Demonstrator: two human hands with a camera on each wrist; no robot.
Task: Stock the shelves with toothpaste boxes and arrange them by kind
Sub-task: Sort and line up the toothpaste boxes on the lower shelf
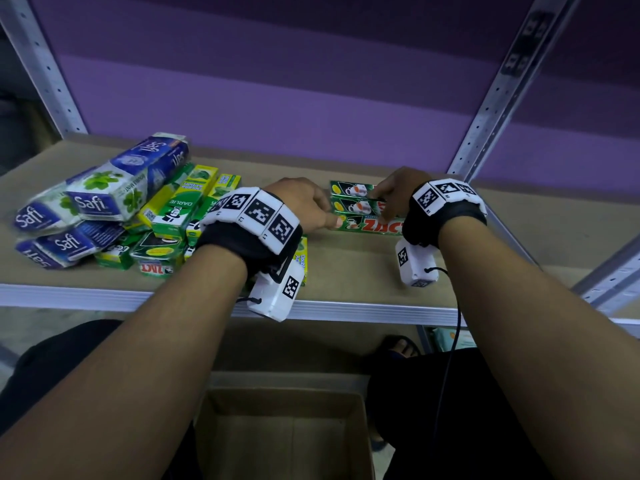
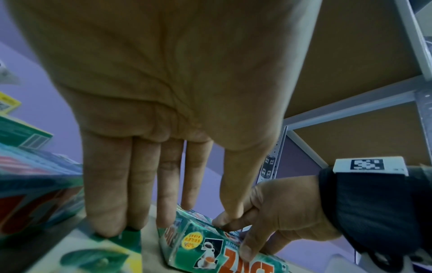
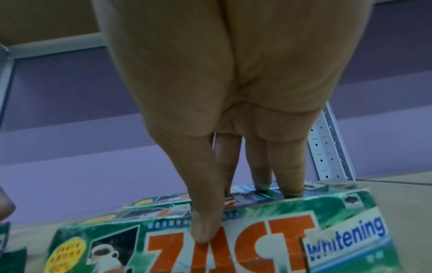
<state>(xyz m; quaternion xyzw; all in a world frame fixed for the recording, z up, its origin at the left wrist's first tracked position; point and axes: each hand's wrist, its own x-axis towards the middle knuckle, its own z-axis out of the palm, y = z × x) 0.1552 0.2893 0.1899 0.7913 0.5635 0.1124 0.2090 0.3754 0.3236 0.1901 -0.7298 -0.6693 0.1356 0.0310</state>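
Three green Zact boxes lie side by side at the shelf's middle right. My right hand [image 1: 394,195] grips the front Zact box [image 1: 374,225] from above. In the right wrist view the thumb lies on the printed face of that Zact box [image 3: 257,240] and the fingers [image 3: 290,177] reach over its back edge. My left hand [image 1: 311,206] sits at the box's left end with its thumb touching it. The left wrist view shows the left hand's fingers [image 2: 168,184] straight, pointing down at the end of the Zact box [image 2: 210,249]. Two more Zact boxes [image 1: 351,197] lie just behind.
A loose pile covers the shelf's left: blue-white Safi boxes [image 1: 93,199], green-yellow Darlie boxes [image 1: 180,209] and a further Zact box [image 1: 156,258]. Bare shelf board [image 1: 346,265] lies in front of the hands. A metal upright [image 1: 502,91] stands at right. A cardboard carton [image 1: 287,434] sits below.
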